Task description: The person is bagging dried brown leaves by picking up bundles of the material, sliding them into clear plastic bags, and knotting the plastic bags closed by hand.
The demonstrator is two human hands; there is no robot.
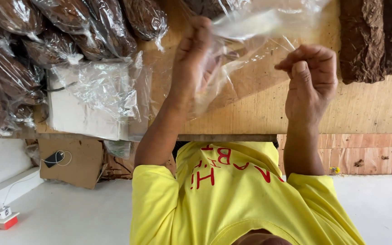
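— What was closest to you?

— My yellow cotton shirt with red lettering [232, 195], and both bare forearms reaching out over the edge of the pale, rough plywood table [259, 109].

— And your hands?

— My left hand [191, 59] was curled shut around one side of the thin, clear, crinkled plastic bag [250, 41], with the film wrapped over my knuckles. My right hand [311, 81] was closed too, thumb pressed against the bent fingers, pinching the bag's other edge. The bag hung stretched between them, lifted above the tabletop and shiny where it caught the light.

— What lay on the table further out?

— To my left, a loose, glossy heap of empty transparent bags [100, 86] sat on a flat white sheet. Beyond it, tied clear sacks packed with dark brown fibrous stuff [69, 22] were piled together, bulging and rounded. At the far right, two coarse, crumbly dark brown blocks [373, 36] stood side by side, well apart from my hands.

— Anything under the table?

— A flat brown cardboard piece [75, 163] leaned there, above the pale floor.
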